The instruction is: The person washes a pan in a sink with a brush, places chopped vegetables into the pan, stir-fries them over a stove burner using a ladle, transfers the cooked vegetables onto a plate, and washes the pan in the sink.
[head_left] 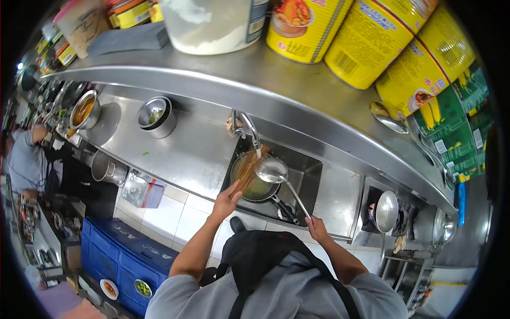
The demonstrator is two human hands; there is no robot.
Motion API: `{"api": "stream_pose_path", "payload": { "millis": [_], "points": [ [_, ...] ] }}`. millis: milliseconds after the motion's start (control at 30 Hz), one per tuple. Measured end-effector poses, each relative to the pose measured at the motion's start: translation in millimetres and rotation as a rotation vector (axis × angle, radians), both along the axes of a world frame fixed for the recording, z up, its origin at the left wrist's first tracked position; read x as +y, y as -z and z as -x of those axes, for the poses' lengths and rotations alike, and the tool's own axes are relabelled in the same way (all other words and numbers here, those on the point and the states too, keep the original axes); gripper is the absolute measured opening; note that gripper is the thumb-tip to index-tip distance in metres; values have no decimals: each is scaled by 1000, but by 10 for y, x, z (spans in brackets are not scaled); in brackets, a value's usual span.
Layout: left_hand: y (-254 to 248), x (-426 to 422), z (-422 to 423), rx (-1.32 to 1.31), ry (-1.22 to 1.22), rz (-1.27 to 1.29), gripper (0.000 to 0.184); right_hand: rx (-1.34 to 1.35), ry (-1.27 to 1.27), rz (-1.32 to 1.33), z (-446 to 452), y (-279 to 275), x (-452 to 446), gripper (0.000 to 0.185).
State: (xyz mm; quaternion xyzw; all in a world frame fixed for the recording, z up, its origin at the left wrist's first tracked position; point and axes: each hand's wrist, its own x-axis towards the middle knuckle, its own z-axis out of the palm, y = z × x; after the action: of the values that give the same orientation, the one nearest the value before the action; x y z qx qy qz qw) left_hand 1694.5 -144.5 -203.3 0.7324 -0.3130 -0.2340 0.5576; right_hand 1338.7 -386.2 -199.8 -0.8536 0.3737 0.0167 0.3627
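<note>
My left hand (228, 199) is closed round the near end of a bamboo wok brush (248, 169), a bundle of thin brown strips. The brush's far end lies under the tap (249, 127), where water appears to run. My right hand (317, 228) grips the long handle of a metal ladle (272, 171), whose bowl is beside the brush. Below both, a dark frying pan (260, 192) with a black handle sits in the sink (305, 178), holding greenish, cloudy liquid. The brush and ladle hide part of the pan.
Metal bowls (155, 117) stand on the steel counter left of the sink. A shelf (212, 66) above carries yellow cans (364, 40) and a white tub (213, 24). A stove with another ladle (386, 211) is at right. Blue crates (125, 244) stand behind me; a co-worker (32, 159) is far left.
</note>
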Motion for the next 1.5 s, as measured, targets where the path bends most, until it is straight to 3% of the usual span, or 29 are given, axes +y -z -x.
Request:
{"api": "stream_pose_path", "payload": {
  "millis": [67,200,267,367,400,467,500,533,567,600,633,733,833,900,933,967,1000,1033,1067,1100,1133,1167,1200,1267,1400,1500],
  "points": [
    [299,-200,-85,-180,49,-149,45,-154,-43,-21,-177,36,99,48],
    [215,-101,-121,-132,43,-225,46,-114,-57,-12,-232,-60,33,48],
    [-55,217,-229,23,-56,-209,46,-145,-4,-26,-52,-18,-29,49],
    [-663,379,-141,134,51,-85,46,-5,62,57,87,100,-102,53],
    [-619,302,-76,-105,114,-130,46,29,47,62,41,96,-91,51],
    [-209,10,56,40,104,-47,48,-76,-62,68,-243,23,-19,47],
    [-117,-92,73,-67,-12,-18,48,-65,-238,262,-248,250,-87,45],
    [169,-185,-6,-142,-94,41,47,13,-159,180,-398,65,-30,42],
    [98,-201,-20,-6,-47,-63,48,-29,-134,192,-454,94,-40,41],
    [43,-216,72,-204,-21,-32,49,-124,-103,239,-431,166,-54,42],
    [-594,-100,95,-17,188,-346,48,-1,-30,261,-528,-64,33,45],
    [-489,-89,141,-227,116,-274,48,-57,-104,388,-417,384,-217,52],
    [76,-212,-119,-21,-118,-97,49,47,-99,373,-222,1110,-608,52],
    [127,-115,-230,-41,-192,-76,49,99,-163,52,100,1536,-790,46],
    [-1,-98,-252,-56,-242,-50,50,130,-184,-105,104,1429,-774,46],
    [-98,-58,-199,-35,-195,-183,51,106,-1,-478,64,1311,-866,49],
    [-58,-46,-125,-133,-185,-148,52,75,214,-846,-204,720,-644,54],
    [8,-120,71,-211,-147,-99,54,-9,256,-884,-310,350,-360,54],
    [-14,-159,195,-200,-24,-348,56,84,552,-1334,-627,-325,-137,50],
    [155,-207,305,-267,-40,-263,54,86,522,-1318,-801,-577,39,45],
    [671,-277,309,-398,88,-419,56,33,500,-1745,-937,-1046,119,40],
    [844,-272,293,-338,32,-417,50,-68,445,-1744,-990,-1241,213,39],
    [178,-238,294,-311,-66,-536,49,-70,574,-2151,-885,-704,9,40],
    [230,-338,286,-282,-285,-610,56,-102,811,-2464,-930,-749,89,41],
    [-29,-282,435,-474,170,-646,60,-155,751,-2502,-1049,-875,144,40],
    [102,-453,302,-505,-6,-705,57,-56,607,-2343,-1154,-921,88,40]
  ]
}}
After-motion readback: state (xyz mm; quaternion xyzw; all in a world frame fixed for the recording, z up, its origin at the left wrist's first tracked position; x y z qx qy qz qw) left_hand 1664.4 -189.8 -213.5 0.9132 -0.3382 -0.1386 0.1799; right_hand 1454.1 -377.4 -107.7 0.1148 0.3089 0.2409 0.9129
